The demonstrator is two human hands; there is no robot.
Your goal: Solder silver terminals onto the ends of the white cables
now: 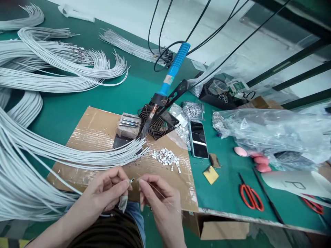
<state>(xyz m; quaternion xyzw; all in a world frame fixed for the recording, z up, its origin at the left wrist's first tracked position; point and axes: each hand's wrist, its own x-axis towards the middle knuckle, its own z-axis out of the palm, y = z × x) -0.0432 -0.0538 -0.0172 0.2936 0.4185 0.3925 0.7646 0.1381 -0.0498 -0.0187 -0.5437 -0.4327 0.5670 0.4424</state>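
Note:
Low in the middle of the head view, my left hand [108,193] is closed in a pinch. Out of its fingertips pokes a small white cable end [132,180] with a dark tip. One finger of that hand has a pale wrap on it. My right hand [161,199] is closed on a thin wire [161,195], which trails back across the hand; its fingertips are close to the cable end. Beyond both hands, a bundle of white cables [103,156] lies across the cardboard sheet [85,129], beside a pile of small metal connectors [165,156].
A blue-handled soldering iron [177,63] leans in its stand over a small fan [155,125] and a block [128,125]. On the right are a phone [198,139], a yellow sponge [210,175], red-handled scissors [250,197] and plastic bags [274,131]. More cable bundles [64,69] fill the left.

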